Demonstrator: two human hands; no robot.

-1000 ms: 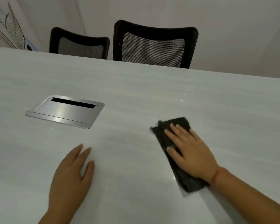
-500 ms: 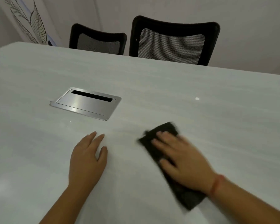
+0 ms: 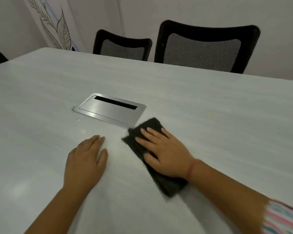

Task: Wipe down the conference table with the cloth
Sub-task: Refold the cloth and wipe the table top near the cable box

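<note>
A dark folded cloth (image 3: 169, 184) lies flat on the pale conference table (image 3: 210, 119), its far corner touching the edge of a metal cable hatch. My right hand (image 3: 166, 152) presses down on the cloth with straight, spread fingers and covers its middle. My left hand (image 3: 85, 161) rests flat on the bare tabletop to the left of the cloth, fingers straight and holding nothing.
A brushed-metal cable hatch (image 3: 110, 110) with a dark slot is set flush in the table just beyond the hands. Two black mesh chairs (image 3: 205, 48) (image 3: 123, 45) stand at the far edge. A leaf-patterned panel (image 3: 54, 24) leans at the back left.
My right hand has slid the cloth to the left, toward the metal hatch, until its corner touches it. The left hand stays flat on the table. The view has turned left.
</note>
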